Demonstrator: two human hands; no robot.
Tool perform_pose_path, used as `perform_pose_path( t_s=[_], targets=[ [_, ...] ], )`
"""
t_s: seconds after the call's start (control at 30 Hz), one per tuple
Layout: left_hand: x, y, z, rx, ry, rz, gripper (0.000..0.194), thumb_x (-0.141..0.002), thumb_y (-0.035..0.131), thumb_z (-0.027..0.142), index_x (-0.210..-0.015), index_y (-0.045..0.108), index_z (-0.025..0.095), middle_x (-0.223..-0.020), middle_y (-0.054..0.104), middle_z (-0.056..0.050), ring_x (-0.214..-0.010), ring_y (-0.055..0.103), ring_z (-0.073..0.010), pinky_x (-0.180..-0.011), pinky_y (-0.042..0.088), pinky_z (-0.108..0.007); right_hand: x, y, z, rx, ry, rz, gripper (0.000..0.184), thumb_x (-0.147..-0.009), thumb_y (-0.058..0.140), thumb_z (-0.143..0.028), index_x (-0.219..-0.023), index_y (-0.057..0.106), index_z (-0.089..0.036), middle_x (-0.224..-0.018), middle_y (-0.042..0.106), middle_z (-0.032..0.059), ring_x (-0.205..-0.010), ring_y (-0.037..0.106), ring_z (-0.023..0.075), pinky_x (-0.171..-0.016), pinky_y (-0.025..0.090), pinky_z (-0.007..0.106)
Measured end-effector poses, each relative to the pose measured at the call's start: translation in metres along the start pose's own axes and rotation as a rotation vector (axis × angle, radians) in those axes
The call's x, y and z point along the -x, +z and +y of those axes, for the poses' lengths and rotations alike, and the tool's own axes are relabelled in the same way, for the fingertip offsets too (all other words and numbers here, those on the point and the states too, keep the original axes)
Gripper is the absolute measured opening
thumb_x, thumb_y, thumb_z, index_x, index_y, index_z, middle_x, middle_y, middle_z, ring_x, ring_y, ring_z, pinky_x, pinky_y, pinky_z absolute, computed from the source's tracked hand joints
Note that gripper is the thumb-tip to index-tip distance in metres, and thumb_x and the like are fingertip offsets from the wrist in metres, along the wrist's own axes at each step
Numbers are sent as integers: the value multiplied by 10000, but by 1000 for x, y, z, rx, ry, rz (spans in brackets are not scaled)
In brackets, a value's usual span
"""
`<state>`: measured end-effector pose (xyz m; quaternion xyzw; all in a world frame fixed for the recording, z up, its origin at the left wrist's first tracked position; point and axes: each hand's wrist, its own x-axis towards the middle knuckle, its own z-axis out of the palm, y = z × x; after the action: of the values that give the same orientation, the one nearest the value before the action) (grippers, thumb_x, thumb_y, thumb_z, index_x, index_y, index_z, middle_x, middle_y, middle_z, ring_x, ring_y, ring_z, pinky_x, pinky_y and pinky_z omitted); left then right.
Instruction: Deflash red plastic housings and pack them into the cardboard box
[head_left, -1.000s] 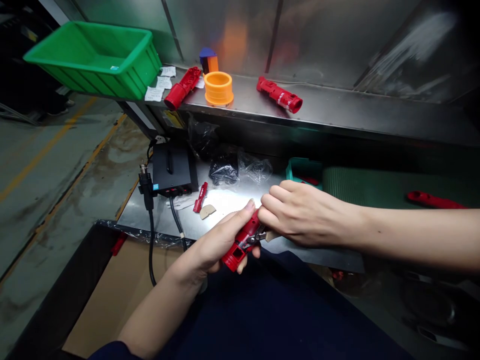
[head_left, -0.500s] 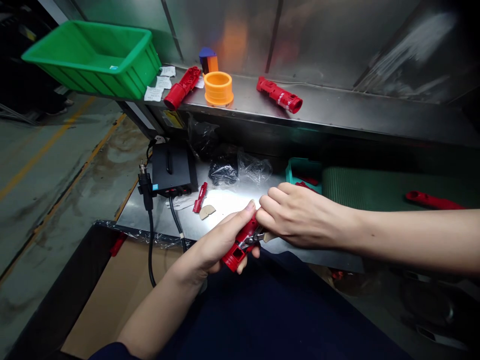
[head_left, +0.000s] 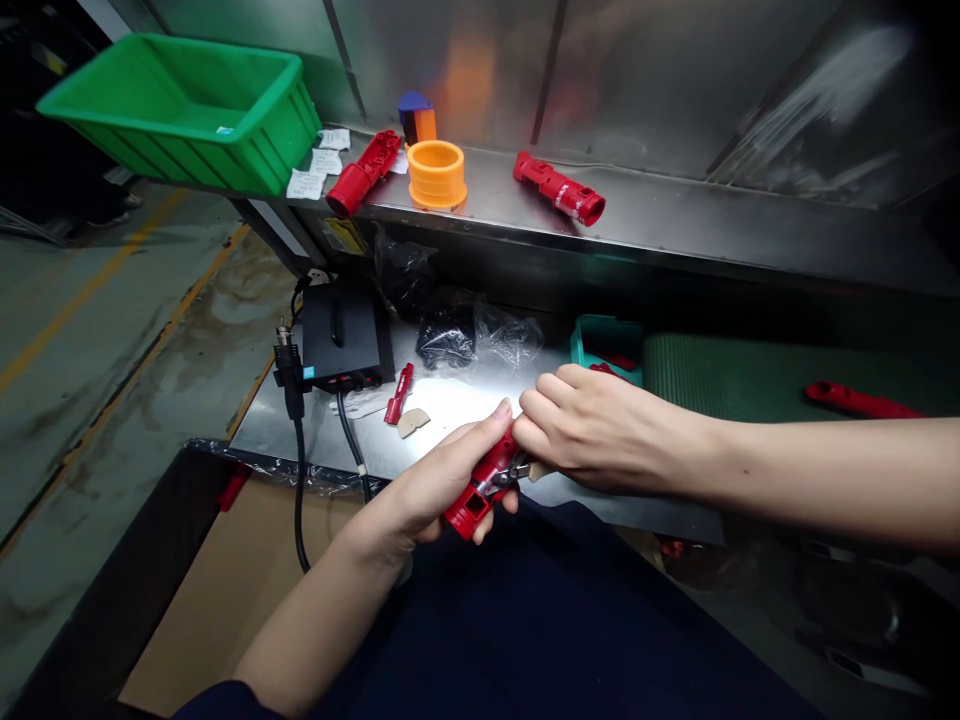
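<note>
A hollow red plastic housing (head_left: 480, 490) is held above the near edge of the brushed-steel worktop (head_left: 300, 430), its square open end tilted down and toward the wearer. A small metal part (head_left: 504, 478) is seen at its far end, with a small beige piece (head_left: 537, 471) just beside it. Work on this end of the housing is in hand, with both hands brought together over it.

The left hand (head_left: 442, 480) comes up from below, the forearm rising from the lower left. Its grip is closed around the housing, with the thumb laid along the top and the fingers curled underneath. The right hand (head_left: 600, 432) reaches in from the right, the forearm almost level and the palm turned down. Its fingers (head_left: 544, 405) are curled and pressed together at the far end of the housing, but whether the metal part is pinched cannot be told, as the fingertips are hidden.

A loose red plastic part (head_left: 399, 393) and a beige half-round piece (head_left: 411, 422) lie on the worktop near the left hand. Beyond them, a black box (head_left: 345, 335) with a black cable (head_left: 300, 490) is placed beside clear plastic bags (head_left: 510, 335).
</note>
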<state>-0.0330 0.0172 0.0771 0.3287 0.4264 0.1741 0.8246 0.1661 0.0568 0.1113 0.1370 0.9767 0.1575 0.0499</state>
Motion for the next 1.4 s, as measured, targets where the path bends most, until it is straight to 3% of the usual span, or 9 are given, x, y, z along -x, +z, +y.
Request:
perform_pose_path(
  t_s=[0.2,0.5,0.7,0.77,0.87,1.03,1.13,1.27,1.4],
  targets=[
    [-2,2,-3,10,-27,24,634,-955,419,738,-1095,676,176,-582,622,-14,-313,465,-90,-304,359,-172,-1,1,-5,75,-8,-34,88,-992,488,-180,-932,552,-169,-699,539,32,-584,488,217,-547,220,354],
    [-2,5,-6,67,-1,52,601,-949,466,722,-1019,684,167,-549,630,-19,-304,469,-96,-286,354,-171,-1,16,-14,175,-8,50,81,-937,528,-140,-908,602,-152,-622,539,34,-490,500,225,-483,218,354],
    [-5,-7,-12,197,164,76,489,-946,584,619,-970,679,140,-651,670,-46,-438,587,-136,-308,423,-184,2,22,2,15,36,164,179,-981,497,-187,-832,596,-187,-654,575,49,-539,494,224,-517,259,360],
    [-7,-19,-20,295,249,123,416,-919,678,533,-1034,674,132,-740,692,-57,-533,644,-164,-346,490,-210,11,37,-2,-242,225,93,146,-970,513,-204,-865,613,-188,-742,614,70,-660,534,239,-593,329,367],
    [-10,-42,-40,458,407,233,374,-826,821,383,-1049,667,125,-882,708,-69,-616,666,-164,-437,573,-257,27,86,-36,-588,666,-111,65,-876,602,-184,-931,633,-170,-895,652,105,-832,566,257,-705,390,368],
    [-15,-70,-76,597,511,289,431,-730,891,321,-1056,659,162,-909,667,-19,-713,651,-130,-566,576,-229,34,191,-132,-741,956,-274,167,-962,673,-317,-977,650,-153,-920,657,35,-816,626,189,-751,521,341],
    [-18,-77,-83,637,512,261,413,-699,883,237,-1036,657,161,-894,645,-2,-612,588,-84,-531,537,-213,28,228,-168,-845,1133,-254,270,-983,680,-406,-1091,663,-159,-1093,677,56,-973,665,222,-887,561,436],
    [-18,-84,-75,632,537,235,453,-700,842,148,-1106,645,196,-1031,647,-2,-649,612,-76,-573,559,-212,11,241,-168,-1034,1295,-53,329,-978,690,-411,-1194,656,-166,-1274,651,96,-1178,628,283,-1029,509,531],
    [-16,-88,-64,573,534,122,384,-716,818,138,-1070,674,171,-1024,650,-22,-670,661,-114,-644,606,-279,-25,213,-134,-1313,1345,243,417,-1050,504,-525,-1184,651,-159,-1142,709,118,-1044,704,272,-939,577,488]
  ],
)
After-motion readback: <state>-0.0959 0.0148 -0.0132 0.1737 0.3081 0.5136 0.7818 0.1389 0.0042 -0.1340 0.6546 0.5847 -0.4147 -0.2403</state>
